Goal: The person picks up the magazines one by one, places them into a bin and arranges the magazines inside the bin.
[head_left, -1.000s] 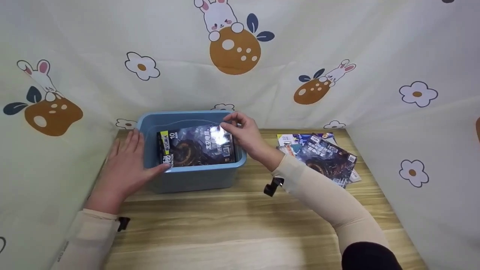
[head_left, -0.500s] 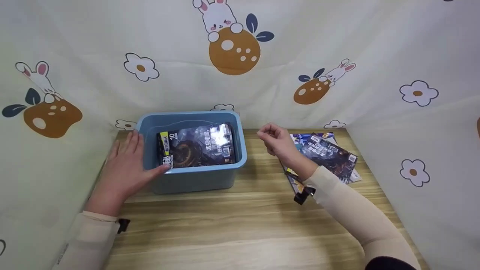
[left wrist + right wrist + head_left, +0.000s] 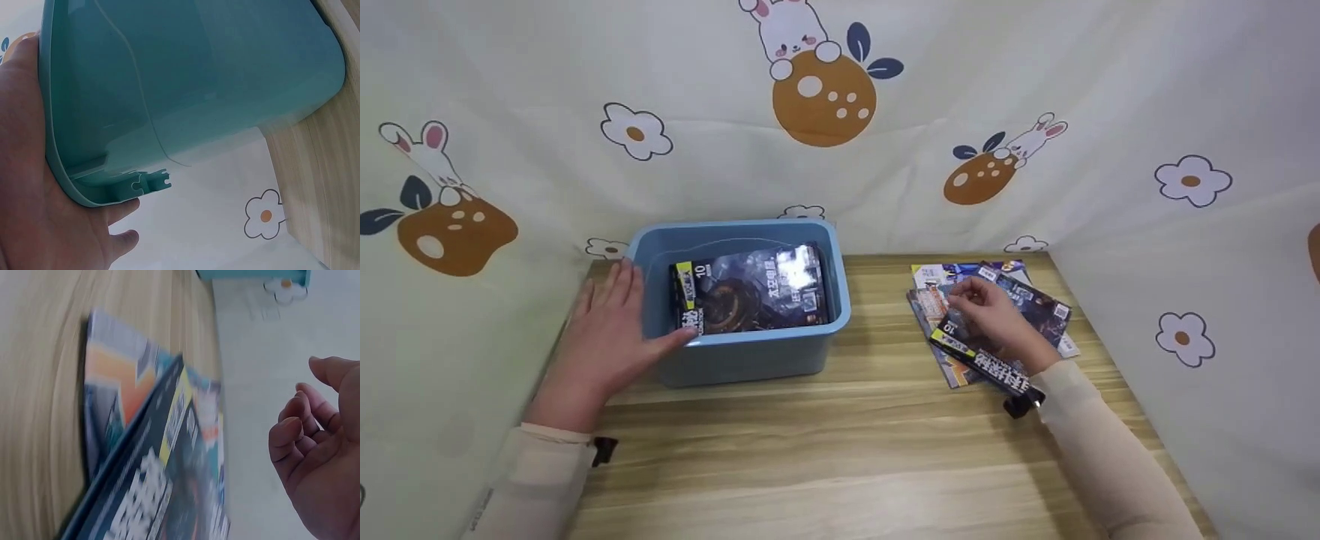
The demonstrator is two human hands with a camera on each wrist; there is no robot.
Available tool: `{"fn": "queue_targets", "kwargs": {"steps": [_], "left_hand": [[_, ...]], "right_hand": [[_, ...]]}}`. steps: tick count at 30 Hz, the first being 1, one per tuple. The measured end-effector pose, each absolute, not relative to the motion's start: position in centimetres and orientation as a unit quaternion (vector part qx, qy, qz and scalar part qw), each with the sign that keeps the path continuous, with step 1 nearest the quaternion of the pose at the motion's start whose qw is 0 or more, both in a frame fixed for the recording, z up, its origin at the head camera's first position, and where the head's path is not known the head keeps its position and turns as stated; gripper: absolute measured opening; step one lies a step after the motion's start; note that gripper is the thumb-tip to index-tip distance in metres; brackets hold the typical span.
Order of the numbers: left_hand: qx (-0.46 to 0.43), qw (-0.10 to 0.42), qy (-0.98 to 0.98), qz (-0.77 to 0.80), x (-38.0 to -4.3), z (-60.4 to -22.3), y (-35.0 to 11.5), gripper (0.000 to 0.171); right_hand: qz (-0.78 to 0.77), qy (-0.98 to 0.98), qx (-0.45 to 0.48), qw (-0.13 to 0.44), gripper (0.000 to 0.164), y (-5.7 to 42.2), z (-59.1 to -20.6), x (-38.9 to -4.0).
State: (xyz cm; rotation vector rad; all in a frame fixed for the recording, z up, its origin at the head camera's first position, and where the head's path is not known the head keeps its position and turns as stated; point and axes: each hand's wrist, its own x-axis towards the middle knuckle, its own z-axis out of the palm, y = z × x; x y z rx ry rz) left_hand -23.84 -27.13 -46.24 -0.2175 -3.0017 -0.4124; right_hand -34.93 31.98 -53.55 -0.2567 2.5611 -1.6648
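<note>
My left hand (image 3: 607, 337) rests against the left side of a blue plastic bin (image 3: 757, 360), fingers straight and spread, thumb on the front rim. In the left wrist view this hand (image 3: 45, 191) lies along the rim of the bin (image 3: 197, 67). Inside the bin lies a dark-covered magazine (image 3: 735, 296), face up. My right hand (image 3: 997, 319) hovers over a pile of magazines, fingers loosely curled. The top one, a dark magazine (image 3: 1039, 304), is partly hidden by it. In the right wrist view nothing is between the fingers of the hand (image 3: 320, 444).
Under the dark magazine, several others stick out at angles, among them a colourful magazine (image 3: 926, 300) at the left. The wood-grain table (image 3: 810, 457) is bounded by a pale printed cloth (image 3: 705, 172) at the back and sides.
My right hand has left the magazine in the bin and moved right, over the pile. My left hand has stayed at the bin.
</note>
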Motion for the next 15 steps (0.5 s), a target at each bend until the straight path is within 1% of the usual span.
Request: {"fn": "queue_targets", "kwargs": {"steps": [7, 15], "left_hand": [[-0.073, 0.06, -0.986, -0.137, -23.9, -46.4, -27.3, 0.132], [-0.073, 0.056, -0.985, -0.144, -24.0, -46.4, -27.2, 0.133]], "right_hand": [[-0.487, 0.872, -0.05, -0.011, 0.027, 36.5, -54.7, -35.0], [-0.445, 0.893, -0.047, -0.057, 0.024, 40.0, -55.8, -34.7]]}}
